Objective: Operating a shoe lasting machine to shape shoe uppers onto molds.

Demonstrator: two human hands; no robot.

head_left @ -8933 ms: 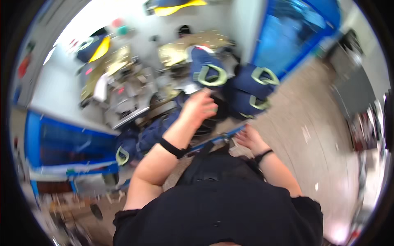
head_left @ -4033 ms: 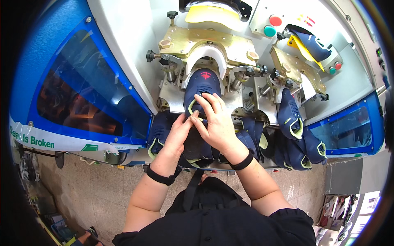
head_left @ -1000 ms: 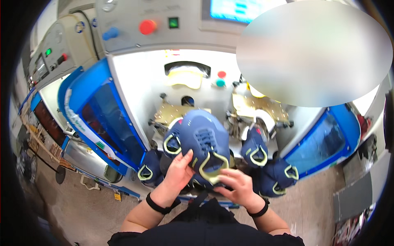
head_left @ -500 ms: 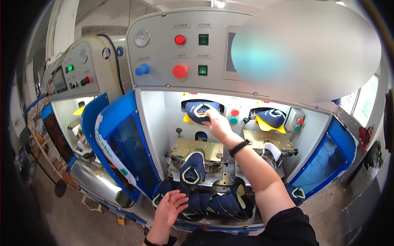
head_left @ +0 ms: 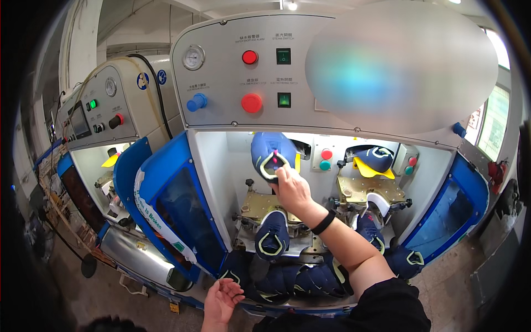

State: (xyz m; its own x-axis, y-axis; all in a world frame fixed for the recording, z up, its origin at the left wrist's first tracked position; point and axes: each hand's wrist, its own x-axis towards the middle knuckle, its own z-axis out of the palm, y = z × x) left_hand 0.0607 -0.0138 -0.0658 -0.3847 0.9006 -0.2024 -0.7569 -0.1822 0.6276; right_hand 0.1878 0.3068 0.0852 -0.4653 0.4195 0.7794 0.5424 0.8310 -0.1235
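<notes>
My right hand reaches into the lit chamber, fingers closed on the pale-lined opening of a navy shoe upper. That upper hangs in front of the left upper station, with a yellow flap showing beside it. A second navy upper sits on the lower left mount, below my right hand. My left hand is low at the front, palm turned up, fingers loosely curled and apart with nothing in them. It is beside a row of navy uppers along the front ledge.
Another upper sits above a yellow flap at the upper right station, and one more is below. Blue-framed doors flank the chamber. Red and green buttons sit between stations. A similar machine stands left.
My right hand has drawn the navy upper away from the upper left station, up and closer to me. My left hand has dropped slightly, its fingers curling more. The view has shifted a little.
</notes>
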